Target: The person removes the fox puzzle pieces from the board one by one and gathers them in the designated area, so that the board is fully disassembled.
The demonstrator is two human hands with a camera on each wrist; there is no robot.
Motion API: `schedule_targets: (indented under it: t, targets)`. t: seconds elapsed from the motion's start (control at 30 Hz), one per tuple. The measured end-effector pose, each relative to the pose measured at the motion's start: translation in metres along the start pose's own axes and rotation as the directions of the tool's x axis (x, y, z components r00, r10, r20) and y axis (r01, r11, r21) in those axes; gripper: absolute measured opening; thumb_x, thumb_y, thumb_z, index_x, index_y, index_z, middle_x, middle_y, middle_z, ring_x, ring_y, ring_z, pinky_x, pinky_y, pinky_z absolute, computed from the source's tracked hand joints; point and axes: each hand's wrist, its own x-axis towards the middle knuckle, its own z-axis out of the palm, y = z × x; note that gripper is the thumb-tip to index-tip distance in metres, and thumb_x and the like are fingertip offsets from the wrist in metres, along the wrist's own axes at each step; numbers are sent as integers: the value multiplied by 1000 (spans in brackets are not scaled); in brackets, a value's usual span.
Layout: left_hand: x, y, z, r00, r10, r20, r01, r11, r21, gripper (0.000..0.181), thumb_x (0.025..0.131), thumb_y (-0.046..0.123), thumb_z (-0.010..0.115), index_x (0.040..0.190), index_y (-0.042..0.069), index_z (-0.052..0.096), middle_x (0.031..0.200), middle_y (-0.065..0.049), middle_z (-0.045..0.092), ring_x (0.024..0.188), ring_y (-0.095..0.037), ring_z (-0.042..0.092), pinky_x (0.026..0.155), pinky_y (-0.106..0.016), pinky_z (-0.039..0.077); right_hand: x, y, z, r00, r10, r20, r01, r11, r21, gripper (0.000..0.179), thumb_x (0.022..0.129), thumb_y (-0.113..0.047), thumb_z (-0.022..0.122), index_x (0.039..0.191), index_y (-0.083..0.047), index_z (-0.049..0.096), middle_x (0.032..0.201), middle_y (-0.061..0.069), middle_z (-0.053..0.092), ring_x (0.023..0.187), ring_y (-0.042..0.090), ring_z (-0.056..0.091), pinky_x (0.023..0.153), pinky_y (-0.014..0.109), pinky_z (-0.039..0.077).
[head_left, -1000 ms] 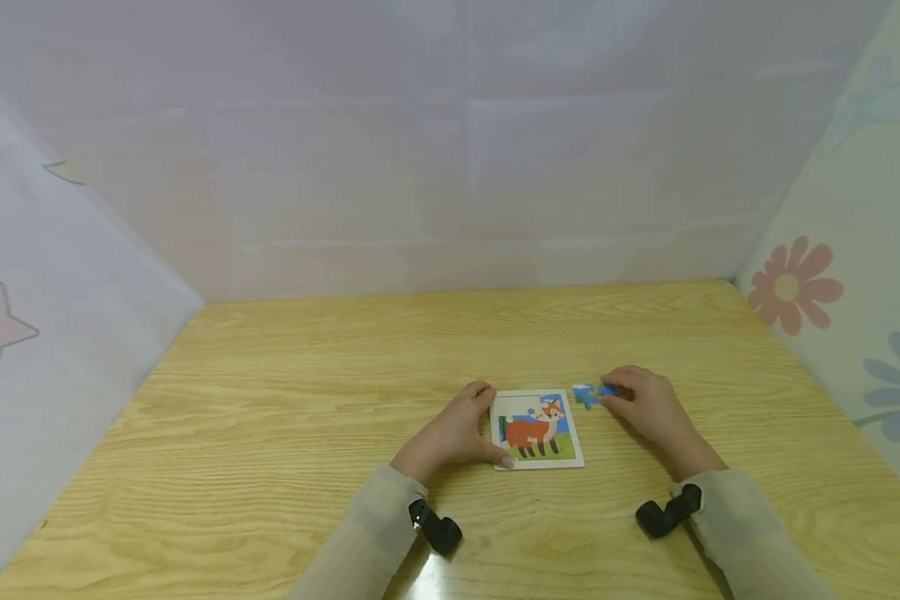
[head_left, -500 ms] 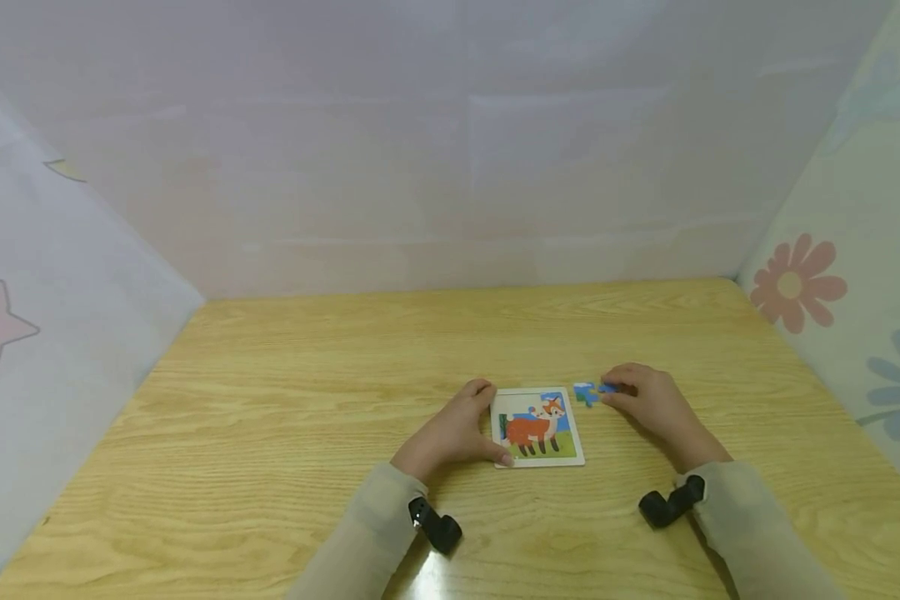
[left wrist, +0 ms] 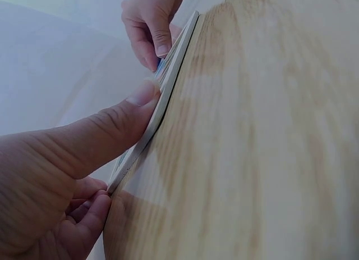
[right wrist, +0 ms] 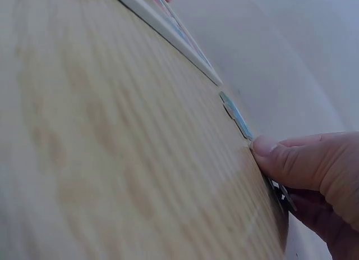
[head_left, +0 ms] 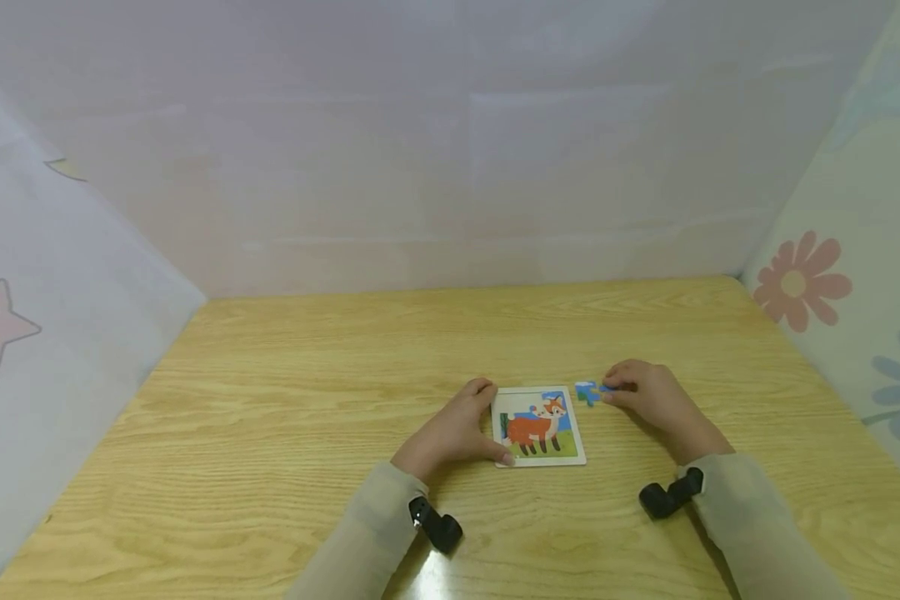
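A square puzzle board [head_left: 516,405] lies on the table, showing a red fox on green grass, with a bare pale area at its upper left. My left hand [head_left: 457,429] holds the board's left side, thumb on the near edge and fingers at the far left corner. In the left wrist view the thumb presses on the board's pale rim [left wrist: 167,100]. Right of the board, my right hand [head_left: 651,402] pinches a blue puzzle piece [head_left: 608,387], mostly hidden by the fingers. Just left of it is a blue and green puzzle piece [head_left: 587,393], seen edge-on in the right wrist view.
The wooden table [head_left: 330,367] carries the board and pieces. A pale cloth wall [head_left: 450,167] stands behind it, with patterned side walls [head_left: 855,250] at left and right. Each wrist wears a black camera [head_left: 441,532].
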Motion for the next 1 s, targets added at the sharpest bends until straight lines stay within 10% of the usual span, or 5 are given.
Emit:
schedule_targets:
  t: [0.6,1.0]
  targets:
    - [0,1,-2,1000,1,7,-1,1000,-18,108,63,41,84,146,3,26,150,-11,23,136,-26,26,110,-39,27,-3,20,6,998,59,-35,-54,990,133,32,81,-22,72,108,-5,67,116,18,61,106,34,56,90,49,44]
    - [-1,2,-1,1000,-16,11,17,1000,-18,109,62,43,84,146,4,26,151,-9,22,137,-25,25,110,-39,26,-5,12,0,957,284,-59,-237,881,409,44,91,-35,59,120,-2,61,113,17,62,92,15,61,75,24,50]
